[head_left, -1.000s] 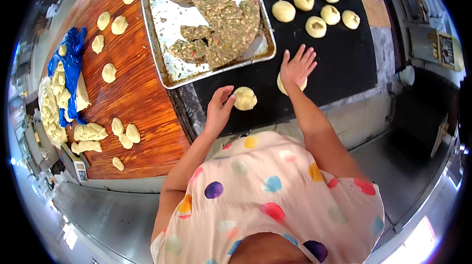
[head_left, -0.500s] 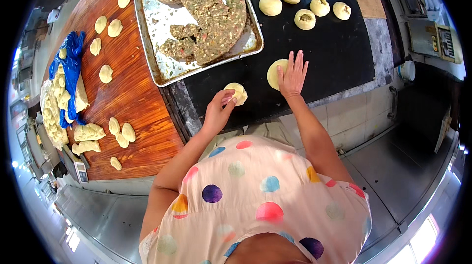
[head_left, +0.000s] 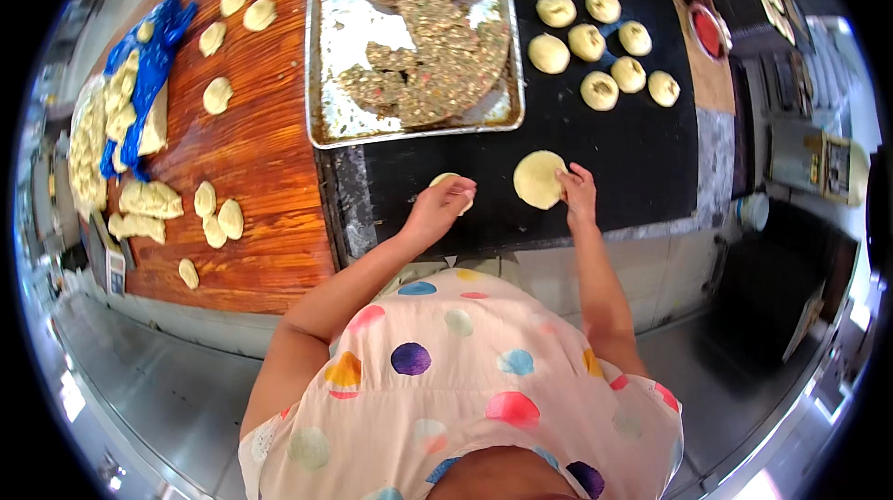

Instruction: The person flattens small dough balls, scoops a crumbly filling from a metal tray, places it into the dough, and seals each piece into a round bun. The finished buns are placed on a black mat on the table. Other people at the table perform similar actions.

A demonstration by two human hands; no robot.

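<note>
A person in a polka-dot top works at a black counter (head_left: 595,151). The right hand (head_left: 579,191), fingers spread, presses the edge of a flattened pale round dough disc (head_left: 539,179) near the counter's front edge. Just beside it, the left hand (head_left: 441,205) curls its fingers around a small pale dough ball (head_left: 450,183). Behind sit a metal baking tray of brown speckled filling (head_left: 419,35) and filled dough rounds (head_left: 595,40). A blue plastic bag of dough pieces (head_left: 139,95) lies on the wooden surface (head_left: 270,156) at left.
</note>
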